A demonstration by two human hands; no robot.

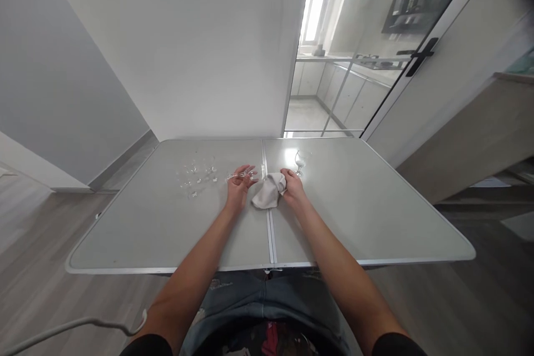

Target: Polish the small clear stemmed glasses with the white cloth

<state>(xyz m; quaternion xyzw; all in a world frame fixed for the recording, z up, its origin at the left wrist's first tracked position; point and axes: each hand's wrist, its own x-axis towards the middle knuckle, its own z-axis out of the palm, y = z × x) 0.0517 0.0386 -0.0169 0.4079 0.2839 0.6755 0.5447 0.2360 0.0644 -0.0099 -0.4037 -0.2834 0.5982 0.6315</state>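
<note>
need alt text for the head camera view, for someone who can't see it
Seen from above, a person's left hand holds a clear stemmed glass on its side over a grey folding table, while the right hand grips a crumpled grey cloth. More small clear glasses stand to the left, and one glass stands upright just past the right hand.

small glasses [196,175]: too tiny to count | cloth [269,190]: right edge under right hand [294,186]
</note>
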